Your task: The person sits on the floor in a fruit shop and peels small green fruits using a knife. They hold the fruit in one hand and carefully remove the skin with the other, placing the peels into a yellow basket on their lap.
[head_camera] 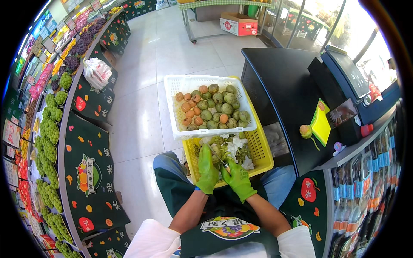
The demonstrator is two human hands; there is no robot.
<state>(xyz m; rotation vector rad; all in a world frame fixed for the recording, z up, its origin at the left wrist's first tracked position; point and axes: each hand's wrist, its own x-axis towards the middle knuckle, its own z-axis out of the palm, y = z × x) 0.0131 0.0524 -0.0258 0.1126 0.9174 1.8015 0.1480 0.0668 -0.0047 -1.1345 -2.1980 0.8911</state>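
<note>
My gloved left hand [206, 169] is closed around a round green-husked nut [216, 158], probably a walnut, partly hidden by the glove. My right hand [237, 177], also in a bright green glove, grips the wooden handle of a small knife [227, 167]. Its thin metal blade slants across to the nut. Both hands are over a yellow plastic basket [265, 158] holding husk pieces [240, 154] and crumpled white paper [233, 146]. A white plastic crate [211, 131] rests across the basket's far part, with green-husked nuts [206, 114] at right and brown hulled nuts [186, 106] mostly at left.
To the right stands a black counter [280, 77] with a yellow pad [321, 121], a phone [342, 113] and a partly hulled nut [305, 131]. Fruit shelves with green grapes [48, 145] curve along the left. A cardboard box [238, 24] sits beneath a far table.
</note>
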